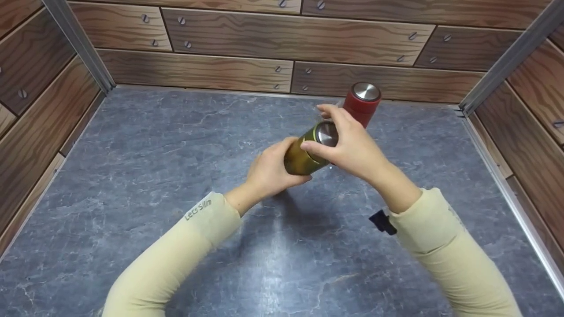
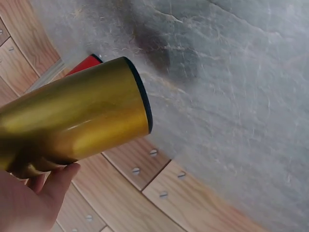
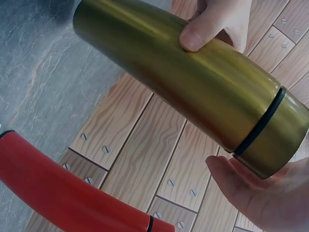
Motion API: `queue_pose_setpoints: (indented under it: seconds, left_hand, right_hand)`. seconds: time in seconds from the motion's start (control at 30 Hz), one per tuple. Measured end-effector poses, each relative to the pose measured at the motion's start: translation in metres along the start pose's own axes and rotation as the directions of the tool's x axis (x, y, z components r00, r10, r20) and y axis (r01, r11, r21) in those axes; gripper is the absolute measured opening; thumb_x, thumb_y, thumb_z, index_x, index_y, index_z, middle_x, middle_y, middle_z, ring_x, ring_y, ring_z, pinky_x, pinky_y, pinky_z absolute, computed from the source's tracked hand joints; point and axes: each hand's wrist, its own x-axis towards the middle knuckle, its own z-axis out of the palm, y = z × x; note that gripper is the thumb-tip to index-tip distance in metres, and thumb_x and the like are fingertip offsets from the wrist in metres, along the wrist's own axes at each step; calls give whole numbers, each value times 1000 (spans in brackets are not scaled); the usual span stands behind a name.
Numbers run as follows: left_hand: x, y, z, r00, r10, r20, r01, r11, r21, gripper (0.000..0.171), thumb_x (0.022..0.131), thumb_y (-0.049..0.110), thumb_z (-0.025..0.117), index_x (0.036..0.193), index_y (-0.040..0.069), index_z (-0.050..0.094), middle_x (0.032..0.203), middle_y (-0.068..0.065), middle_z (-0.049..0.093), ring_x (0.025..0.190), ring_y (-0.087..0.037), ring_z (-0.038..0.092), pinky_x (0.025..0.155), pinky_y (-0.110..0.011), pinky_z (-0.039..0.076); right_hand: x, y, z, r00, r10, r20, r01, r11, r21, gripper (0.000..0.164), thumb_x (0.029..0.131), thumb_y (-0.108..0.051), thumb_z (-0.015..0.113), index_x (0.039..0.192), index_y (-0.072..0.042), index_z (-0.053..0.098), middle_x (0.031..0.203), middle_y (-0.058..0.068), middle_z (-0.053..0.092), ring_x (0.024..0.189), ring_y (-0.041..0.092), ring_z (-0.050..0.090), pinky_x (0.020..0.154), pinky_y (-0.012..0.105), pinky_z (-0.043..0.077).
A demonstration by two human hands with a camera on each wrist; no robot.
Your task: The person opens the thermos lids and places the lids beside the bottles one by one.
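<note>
Left hand (image 1: 272, 168) grips olive-gold thermos bottle (image 1: 304, 154) round body, fingers and thumb wrapped. Bottle tilted, held above marbled grey tabletop (image 1: 176, 145), base clear of surface. Right hand (image 1: 354, 147) at steel-topped cap (image 1: 327, 133), fingers spread, not clenched; firm contact unclear. Red thermos bottle (image 1: 363, 105) stands just behind, near wood-plank-patterned back wall (image 1: 246, 35).

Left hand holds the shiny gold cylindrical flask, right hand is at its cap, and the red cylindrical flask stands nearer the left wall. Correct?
Not quite: the red cylindrical flask stands nearer the right wall, as the head view shows. The left hand does hold the shiny gold cylindrical flask, and the right hand is at its cap.
</note>
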Motion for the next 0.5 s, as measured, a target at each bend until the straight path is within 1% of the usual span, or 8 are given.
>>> queue_pose_setpoints:
  seconds: [0.17,0.27,0.37,0.5]
  left_hand:
    - [-2,1,-4,999,37,8,-38,996,85,73,67,41,79,129,17,48,115,-4,62,94,-20,60,81,-38,50]
    - [-2,1,-6,999,36,7,-36,993,110,74,67,42,78,130,17,48,115,-5,61,94,-20,59,81,-39,49]
    - [-1,-1,-8,1000,22,2,-22,992,121,74,67,42,78,130,17,48,116,-5,60,93,-21,59,81,-39,49]
    - [-1,-2,-11,1000,4,9,-5,991,134,75,66,43,78,131,18,48,116,-5,60,94,-21,59,81,-39,49]
  right_hand:
    - [-3,5,-1,1000,11,-1,-11,1000,20,74,79,-47,68,137,-10,41,135,14,49,124,27,47,102,47,39]
    - [-5,8,-2,1000,20,1,-20,999,39,71,80,-46,68,135,-9,43,132,13,51,119,26,50,100,45,41]
    - [-6,11,-2,999,39,8,-39,997,69,66,81,-44,68,132,-8,47,127,12,55,111,25,54,92,43,46]
    - [-7,13,-2,998,68,15,-69,993,91,60,81,-43,68,127,-9,51,118,11,59,102,23,57,82,40,51]
